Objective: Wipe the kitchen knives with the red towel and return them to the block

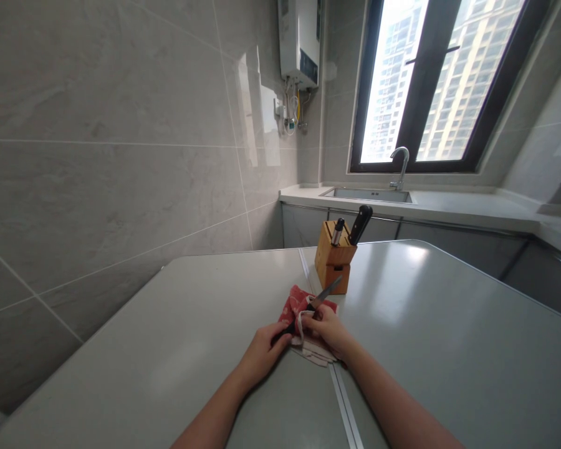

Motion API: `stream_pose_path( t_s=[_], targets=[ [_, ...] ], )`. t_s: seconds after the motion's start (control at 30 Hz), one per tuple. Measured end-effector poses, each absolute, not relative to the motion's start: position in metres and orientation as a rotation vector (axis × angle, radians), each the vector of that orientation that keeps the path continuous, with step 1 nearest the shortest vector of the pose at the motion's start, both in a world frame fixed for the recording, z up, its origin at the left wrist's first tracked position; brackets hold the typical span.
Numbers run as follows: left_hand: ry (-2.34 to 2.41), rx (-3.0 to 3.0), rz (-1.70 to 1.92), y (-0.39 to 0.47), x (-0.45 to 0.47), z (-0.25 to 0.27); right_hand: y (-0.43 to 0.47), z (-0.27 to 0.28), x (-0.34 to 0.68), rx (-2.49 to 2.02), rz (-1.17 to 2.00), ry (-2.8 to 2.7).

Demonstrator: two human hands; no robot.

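Note:
My left hand [265, 350] is closed round the black handle of a knife [328, 291], whose blade points away to the upper right. A red and white cloth [295, 302] is bunched about the knife near the base of the blade. My right hand [327, 327] pinches a fold of this cloth against the knife, and part of the cloth hangs down to the table. Just beyond the blade tip stands a wooden knife block [335, 254]. A large black-handled knife [361, 223] and a second tool with a black and silver handle [337, 232] are in its slots.
The pale table [206, 312] has a metal seam [343, 405] running through its middle. Behind it is a counter [467, 206] with a sink [369, 194] and a faucet [403, 163]. A tiled wall [112, 199] borders the left side.

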State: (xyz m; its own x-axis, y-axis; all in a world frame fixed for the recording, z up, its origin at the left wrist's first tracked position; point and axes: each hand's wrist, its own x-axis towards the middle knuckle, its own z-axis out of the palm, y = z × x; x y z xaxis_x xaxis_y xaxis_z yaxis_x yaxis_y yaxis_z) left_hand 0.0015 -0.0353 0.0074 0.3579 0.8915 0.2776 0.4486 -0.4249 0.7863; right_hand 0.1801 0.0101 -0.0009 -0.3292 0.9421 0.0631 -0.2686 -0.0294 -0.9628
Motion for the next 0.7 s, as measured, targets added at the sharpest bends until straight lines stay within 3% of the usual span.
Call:
stream_pose_path(
  t_s=[0.7],
  targets=[
    [1.199, 1.724, 1.000, -0.029, -0.003, -0.009, 0.022, -0.015, 0.184, -0.676, 1.548, -1.110]
  ],
)
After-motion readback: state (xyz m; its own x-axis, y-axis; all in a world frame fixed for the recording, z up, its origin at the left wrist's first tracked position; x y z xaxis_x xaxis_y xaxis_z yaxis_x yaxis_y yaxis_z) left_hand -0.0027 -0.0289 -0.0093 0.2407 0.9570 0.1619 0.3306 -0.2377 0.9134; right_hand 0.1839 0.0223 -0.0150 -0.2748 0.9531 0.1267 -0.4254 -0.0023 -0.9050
